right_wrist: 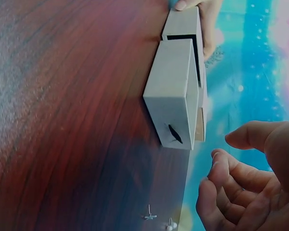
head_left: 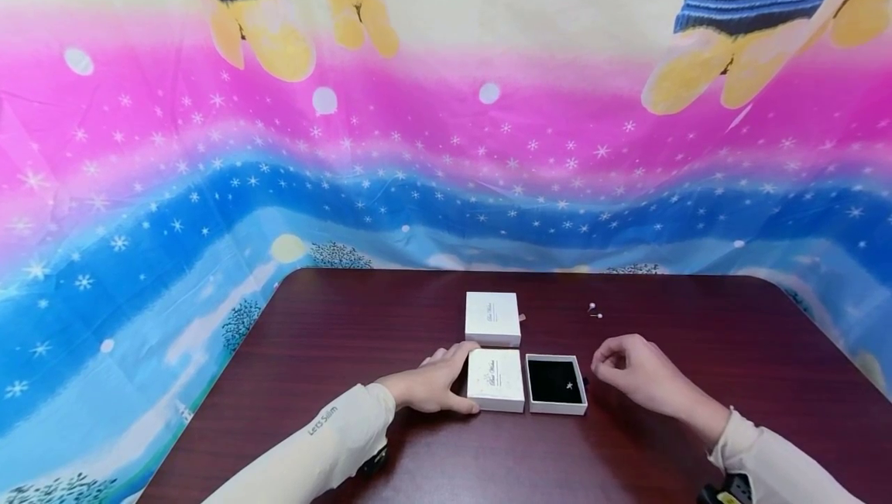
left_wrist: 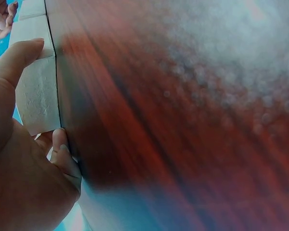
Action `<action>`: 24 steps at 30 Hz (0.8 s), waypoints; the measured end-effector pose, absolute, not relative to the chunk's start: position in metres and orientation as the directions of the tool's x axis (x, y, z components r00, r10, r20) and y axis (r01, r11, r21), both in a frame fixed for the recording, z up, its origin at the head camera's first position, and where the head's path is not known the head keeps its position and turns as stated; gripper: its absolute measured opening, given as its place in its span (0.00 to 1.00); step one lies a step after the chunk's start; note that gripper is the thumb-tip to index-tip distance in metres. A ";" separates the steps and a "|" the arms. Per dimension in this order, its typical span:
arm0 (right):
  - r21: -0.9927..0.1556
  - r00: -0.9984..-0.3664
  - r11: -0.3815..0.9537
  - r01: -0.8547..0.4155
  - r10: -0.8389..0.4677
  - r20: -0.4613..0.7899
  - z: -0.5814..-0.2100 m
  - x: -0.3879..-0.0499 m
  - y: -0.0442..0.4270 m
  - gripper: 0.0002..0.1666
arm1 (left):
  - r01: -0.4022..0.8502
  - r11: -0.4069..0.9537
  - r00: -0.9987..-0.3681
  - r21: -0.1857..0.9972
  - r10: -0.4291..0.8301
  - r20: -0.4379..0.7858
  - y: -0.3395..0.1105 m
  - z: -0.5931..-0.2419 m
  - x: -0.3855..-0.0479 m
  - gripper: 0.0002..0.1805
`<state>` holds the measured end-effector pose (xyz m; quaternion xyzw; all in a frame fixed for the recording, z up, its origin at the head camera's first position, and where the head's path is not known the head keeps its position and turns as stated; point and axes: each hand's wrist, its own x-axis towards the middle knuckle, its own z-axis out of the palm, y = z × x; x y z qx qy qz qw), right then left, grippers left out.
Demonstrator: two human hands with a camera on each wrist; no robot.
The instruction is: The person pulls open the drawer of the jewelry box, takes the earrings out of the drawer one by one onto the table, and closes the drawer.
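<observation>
My left hand (head_left: 435,384) holds a white jewelry box cover (head_left: 496,378) with printed lettering, thumb and fingers at its left end. Just right of the cover lies its open tray (head_left: 556,357), lined in black, with a small star-shaped piece (head_left: 569,385) toward its right side. The tray's right end carries a dark ribbon pull (right_wrist: 175,134). My right hand (head_left: 644,376) hovers right of the tray, apart from it. In the right wrist view its fingers curl loosely, with thumb and fingertips separated and nothing between them.
A second white box (head_left: 492,317), with a pinkish tab on its right side, sits behind the cover. Small stud earrings (head_left: 595,311) with pale round heads lie on the dark wooden table (head_left: 362,310) at the back right. A printed cloth (head_left: 446,156) hangs behind the table.
</observation>
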<state>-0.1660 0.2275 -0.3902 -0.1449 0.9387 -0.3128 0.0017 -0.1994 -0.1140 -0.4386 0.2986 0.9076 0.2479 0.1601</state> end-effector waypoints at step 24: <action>-0.524 -0.962 0.812 -0.256 -0.266 0.058 -0.397 -0.159 0.204 0.05 | 0.470 0.694 -0.770 0.545 0.625 -0.132 -0.114 -0.436 -0.197 0.50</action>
